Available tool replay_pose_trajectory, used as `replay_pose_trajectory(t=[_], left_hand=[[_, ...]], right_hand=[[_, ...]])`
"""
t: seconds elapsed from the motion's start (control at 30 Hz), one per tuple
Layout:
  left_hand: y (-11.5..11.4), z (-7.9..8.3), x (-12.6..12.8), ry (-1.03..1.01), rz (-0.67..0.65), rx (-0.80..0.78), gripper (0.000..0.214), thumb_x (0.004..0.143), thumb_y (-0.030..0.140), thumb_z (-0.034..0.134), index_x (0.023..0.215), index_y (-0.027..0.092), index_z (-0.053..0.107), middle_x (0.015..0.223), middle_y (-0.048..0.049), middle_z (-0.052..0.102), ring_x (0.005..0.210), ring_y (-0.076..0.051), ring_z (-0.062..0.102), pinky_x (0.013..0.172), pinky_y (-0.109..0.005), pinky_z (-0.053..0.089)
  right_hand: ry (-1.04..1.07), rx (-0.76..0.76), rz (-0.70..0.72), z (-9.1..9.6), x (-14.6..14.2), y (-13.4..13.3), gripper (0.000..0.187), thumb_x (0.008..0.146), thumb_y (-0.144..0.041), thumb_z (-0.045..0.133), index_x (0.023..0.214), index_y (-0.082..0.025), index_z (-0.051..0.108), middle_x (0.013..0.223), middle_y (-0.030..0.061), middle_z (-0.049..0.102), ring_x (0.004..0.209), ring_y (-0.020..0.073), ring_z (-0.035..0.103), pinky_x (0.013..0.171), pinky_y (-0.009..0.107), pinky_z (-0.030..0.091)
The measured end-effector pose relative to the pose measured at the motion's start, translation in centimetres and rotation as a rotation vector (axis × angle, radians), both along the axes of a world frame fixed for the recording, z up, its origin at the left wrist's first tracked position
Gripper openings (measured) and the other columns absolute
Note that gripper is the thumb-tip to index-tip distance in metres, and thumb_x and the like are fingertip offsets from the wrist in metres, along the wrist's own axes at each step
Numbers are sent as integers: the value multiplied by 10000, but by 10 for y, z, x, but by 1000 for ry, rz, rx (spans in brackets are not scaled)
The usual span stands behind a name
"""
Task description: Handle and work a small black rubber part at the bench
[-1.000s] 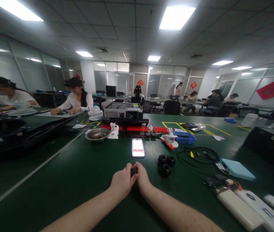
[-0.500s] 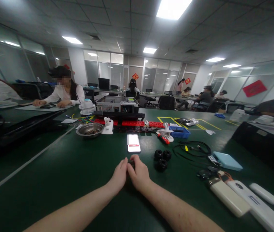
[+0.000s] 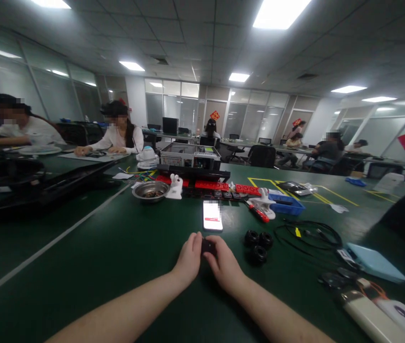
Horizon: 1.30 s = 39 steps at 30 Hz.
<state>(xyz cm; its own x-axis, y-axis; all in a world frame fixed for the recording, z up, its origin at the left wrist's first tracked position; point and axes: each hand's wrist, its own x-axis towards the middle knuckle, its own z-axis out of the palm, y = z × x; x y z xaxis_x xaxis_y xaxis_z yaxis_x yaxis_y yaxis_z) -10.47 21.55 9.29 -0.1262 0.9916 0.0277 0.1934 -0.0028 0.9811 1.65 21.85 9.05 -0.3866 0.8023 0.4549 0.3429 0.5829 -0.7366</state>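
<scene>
My left hand (image 3: 188, 259) and my right hand (image 3: 226, 264) meet low on the green table (image 3: 109, 257), fingers curled around a small black part (image 3: 207, 246) held between them. Most of that part is hidden by my fingers. Just beyond lies a phone (image 3: 212, 216) with a lit screen. Three small black rings (image 3: 258, 242) sit to the right of my right hand.
Further back are a metal bowl (image 3: 150, 190), red strips (image 3: 220, 186), a blue tray (image 3: 283, 204) and an open computer case (image 3: 190, 157). Black cables (image 3: 309, 233), a light blue box (image 3: 376, 262) and white devices (image 3: 370, 317) lie at right. Other people sit at left and behind.
Both hands stay together on the small black part. The view has swung, so the table and hands sit slightly further right in frame.
</scene>
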Motion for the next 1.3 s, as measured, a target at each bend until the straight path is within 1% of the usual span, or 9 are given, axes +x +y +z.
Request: replay_pose_trajectory(t=[0.1, 0.23, 0.4, 0.5, 0.6, 0.77, 0.87, 1.03, 1.3], left_hand=[[7, -8, 6, -134, 15, -190, 437, 813, 506, 159, 715, 176, 428, 396, 97, 270, 295, -85, 282, 347, -212, 248], [2, -6, 4, -133, -50, -61, 386, 801, 513, 257, 820, 180, 452, 525, 52, 424, 407, -91, 410, 396, -200, 309], [-9, 0, -3, 125, -216, 155, 332, 795, 465, 350, 924, 196, 497, 620, 19, 510, 517, -122, 486, 451, -217, 361], [-5, -3, -3, 21, -178, 12, 418, 789, 520, 282, 880, 176, 502, 538, 38, 483, 399, -99, 441, 377, -204, 327], [4, -5, -3, -88, -187, -141, 541, 755, 605, 197, 768, 148, 487, 400, 61, 416, 295, -93, 402, 312, -187, 265], [8, -2, -6, -85, -225, -49, 401, 740, 532, 375, 737, 149, 494, 498, 40, 481, 387, -95, 471, 345, -178, 307], [7, 0, -9, -52, -163, 33, 313, 743, 459, 436, 783, 159, 518, 598, 19, 526, 511, -119, 520, 420, -196, 374], [8, -1, -13, 104, -204, 239, 288, 718, 396, 523, 880, 163, 566, 861, -51, 608, 810, -197, 567, 724, -306, 444], [4, -2, -12, 88, -299, 136, 361, 745, 455, 466, 917, 150, 555, 785, -44, 610, 683, -171, 567, 611, -274, 441]], right_hand=[[-134, 196, 28, 3, 4, 0, 302, 739, -137, 468, 1036, -189, 478, 1109, 91, 477, 1011, 201, 450, 863, 349, 372], [20, -50, -175, -5, 7, 1, 330, 797, -308, 452, 1102, -187, 415, 942, 61, 556, 784, 165, 536, 696, 296, 434], [-176, -172, -229, -6, 11, 1, 349, 846, -417, 331, 721, -182, 556, 586, 4, 544, 557, 142, 513, 543, 256, 389], [-281, 46, -150, 4, 11, -3, 216, 790, -305, 480, 963, -197, 550, 830, 49, 594, 759, 180, 538, 670, 289, 408], [-335, 211, -57, 9, 12, -5, 414, 735, -188, 529, 1141, -214, 451, 1010, 76, 541, 919, 199, 493, 772, 319, 400], [-178, 163, -139, 1, 16, 1, 546, 728, -291, 545, 1226, -191, 345, 1060, 83, 523, 932, 205, 487, 817, 347, 381], [-47, -7, -211, -9, 16, 11, 324, 810, -388, 412, 1031, -170, 507, 856, 49, 573, 761, 167, 524, 696, 288, 405], [101, -225, -204, -21, 15, 23, 518, 846, -496, 226, 590, -164, 531, 500, -15, 472, 518, 128, 473, 539, 237, 355], [24, -118, -106, -12, 15, 14, 241, 815, -345, 422, 744, -165, 565, 654, 3, 538, 609, 133, 486, 568, 239, 367]])
